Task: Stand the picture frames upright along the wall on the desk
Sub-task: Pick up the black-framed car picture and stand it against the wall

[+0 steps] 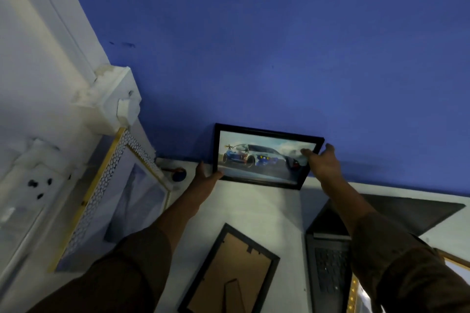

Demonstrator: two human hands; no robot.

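Observation:
A black picture frame with a car photo (264, 157) stands upright on the white desk (254, 211), leaning against the blue wall (279, 46). My left hand (207, 175) grips its lower left corner. My right hand (321, 162) holds its right edge, thumb over the glass. A second black frame (234, 272) lies face down on the desk near me, its brown backing and stand showing. A large gold-edged frame with a white dotted border (106, 195) leans against the left wall.
An open dark laptop (328, 269) sits on the desk at right, under my right forearm. A gold-edged frame corner (455, 262) shows at the far right. A small dark round object (178, 174) lies by the wall. A white socket plate (38, 185) is on the left wall.

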